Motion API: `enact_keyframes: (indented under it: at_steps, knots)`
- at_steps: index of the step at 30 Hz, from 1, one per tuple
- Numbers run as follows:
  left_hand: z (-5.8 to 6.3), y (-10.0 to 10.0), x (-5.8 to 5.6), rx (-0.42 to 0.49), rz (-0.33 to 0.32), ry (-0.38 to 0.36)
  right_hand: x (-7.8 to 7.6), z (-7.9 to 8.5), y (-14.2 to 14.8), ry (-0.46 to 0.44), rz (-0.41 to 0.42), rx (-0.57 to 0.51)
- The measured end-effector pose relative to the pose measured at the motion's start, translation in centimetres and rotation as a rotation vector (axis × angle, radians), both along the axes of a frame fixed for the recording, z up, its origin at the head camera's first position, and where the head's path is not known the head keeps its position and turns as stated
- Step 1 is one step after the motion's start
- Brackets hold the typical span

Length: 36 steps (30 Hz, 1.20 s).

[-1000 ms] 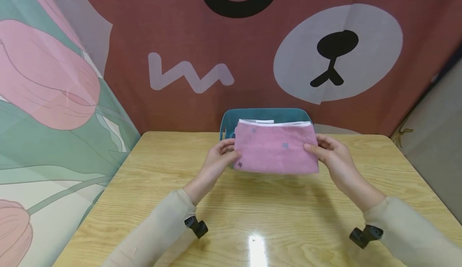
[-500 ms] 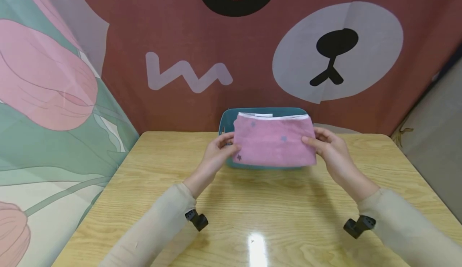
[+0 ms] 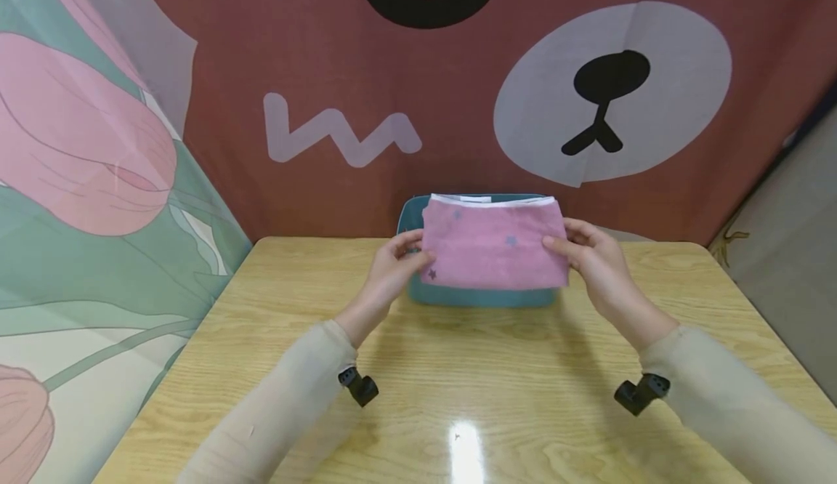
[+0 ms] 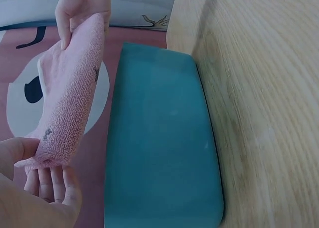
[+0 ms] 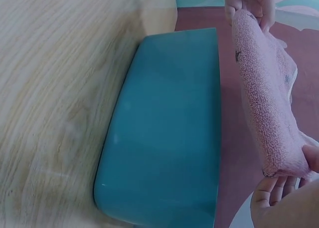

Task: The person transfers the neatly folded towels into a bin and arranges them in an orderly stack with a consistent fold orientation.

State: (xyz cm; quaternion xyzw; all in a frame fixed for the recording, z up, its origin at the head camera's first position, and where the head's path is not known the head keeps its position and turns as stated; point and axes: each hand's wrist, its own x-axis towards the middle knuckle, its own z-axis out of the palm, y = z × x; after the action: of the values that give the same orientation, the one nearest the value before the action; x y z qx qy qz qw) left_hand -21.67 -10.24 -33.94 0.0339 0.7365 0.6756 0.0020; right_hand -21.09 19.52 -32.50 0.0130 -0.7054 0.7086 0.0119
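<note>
A folded pink towel [image 3: 492, 248] with small star prints and a white edge is held up between both hands. My left hand [image 3: 391, 262] pinches its left end, thumb in front and fingers behind. At the other end my right hand [image 3: 598, 259] grips it the same way. Behind and below the towel stands a teal basket [image 3: 484, 297], its front wall partly covered in the head view. Both wrist views show the towel [image 4: 70, 93] raised above the rim of the basket [image 5: 164, 123], apart from it. What the basket holds is hidden.
The basket stands at the back of a wooden table [image 3: 418, 382], close to a reddish-brown printed curtain [image 3: 327, 200]. A flower-print curtain [image 3: 85, 200] hangs along the left side, and a grey surface [image 3: 791, 251] borders the right.
Both hands have moved the towel upward and slightly left in the head view. More of the basket's front wall now shows beneath it. The grip is unchanged.
</note>
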Motion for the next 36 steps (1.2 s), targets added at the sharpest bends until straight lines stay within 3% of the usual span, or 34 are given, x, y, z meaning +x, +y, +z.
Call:
enact_keyframes:
  at_steps: [7,26,36]
  knots:
    - [0.3,0.0,-0.9,-0.007,0.024,0.044,-0.6,0.3,-0.2,-0.001,-0.016,0.060]
    - [0.7,0.1,-2.5,-0.040,0.051,0.073,-2.2,1.1,-0.7,0.017,-0.057,0.187]
    - [0.7,0.4,-3.5,-0.056,0.087,0.124,-3.2,1.3,-0.9,-0.014,-0.055,0.196]
